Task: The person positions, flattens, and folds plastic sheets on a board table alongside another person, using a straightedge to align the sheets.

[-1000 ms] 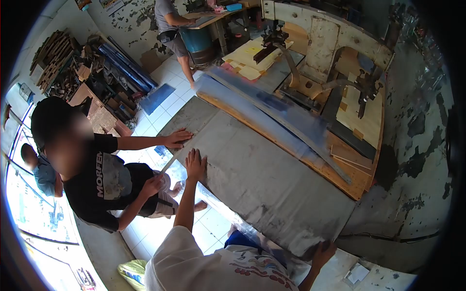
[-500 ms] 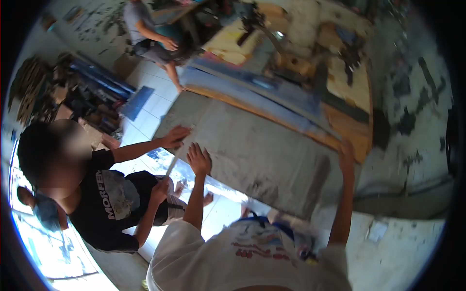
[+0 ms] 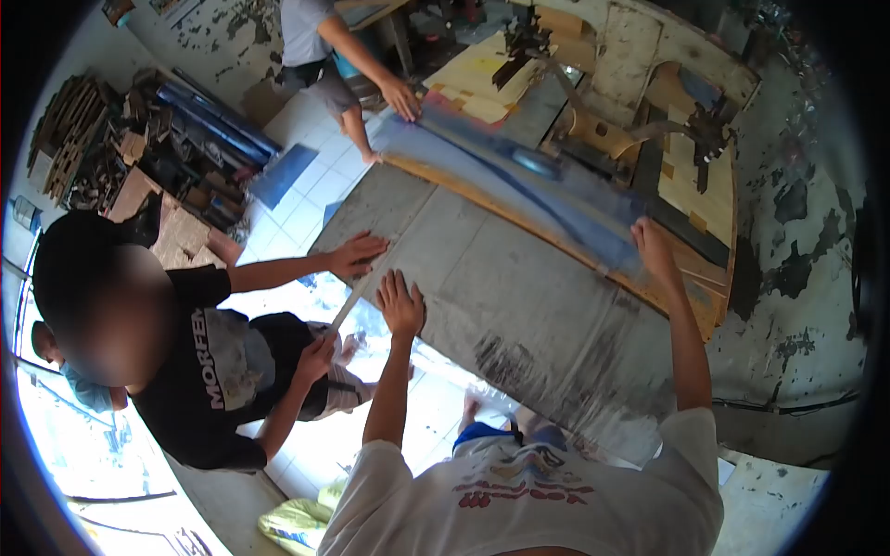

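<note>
Wood pile: scrap boards (image 3: 69,139) stand heaped against the wall, well left of the grey table (image 3: 528,287), perhaps to leave the floor beside it free.
Black shirt: a person (image 3: 222,357) at the grey table's left end lays one hand (image 3: 360,255) flat on its edge; the other hand (image 3: 315,360) grips the lower end of a thin strip (image 3: 352,301), probably so it lies steady along that edge.
Grey shirt: another person (image 3: 311,42) stands beyond the table's far left corner, a hand (image 3: 400,100) reaching to the long strip's far end; whether those fingers grip it, I can't tell.
Left hand: the wearer's left hand (image 3: 400,304) rests palm down on the grey table near its left edge, fingers spread and holding nothing, likely for support during the long reach.
Blue sheet: clear bluish plastic (image 3: 426,153) lies along the table's far side, over a wooden board (image 3: 468,199).
Long strip: it (image 3: 575,201) spans the plastic, blurred; a dark line below looks like its shadow, so it may be raised.
Right hand: the wearer's right hand (image 3: 654,250), stretched past the table's far edge, has its fingers curled round the strip's near end, seemingly because something so long needs handling by its ends.
</note>
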